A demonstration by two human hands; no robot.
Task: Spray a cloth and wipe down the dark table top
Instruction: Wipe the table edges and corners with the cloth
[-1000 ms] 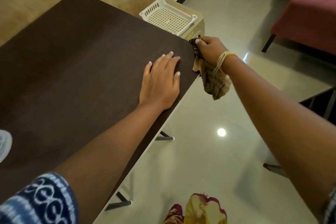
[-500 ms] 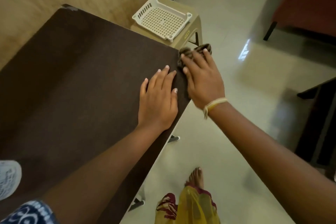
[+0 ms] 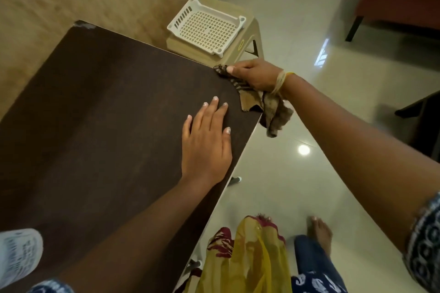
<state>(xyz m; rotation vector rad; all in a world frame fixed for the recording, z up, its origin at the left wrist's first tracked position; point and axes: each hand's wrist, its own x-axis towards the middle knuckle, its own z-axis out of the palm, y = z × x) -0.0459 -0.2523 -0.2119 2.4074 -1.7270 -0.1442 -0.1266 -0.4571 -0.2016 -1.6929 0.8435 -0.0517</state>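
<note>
Right hand point(image 3: 256, 76) is gripping the striped cloth point(image 3: 269, 104), pressing it at the far right corner of the dark table top point(image 3: 107, 114); the cloth's loose end is hanging over the right edge. Left hand point(image 3: 206, 143) is lying flat, fingers spread, holding nothing, near that edge.

The dark brown bench point(image 3: 114, 112) top lies flat and matte. A crumpled, brown-patterned cloth point(image 3: 266, 104) sits bunched at its far right corner, its loose end drooping over the edge.
</note>
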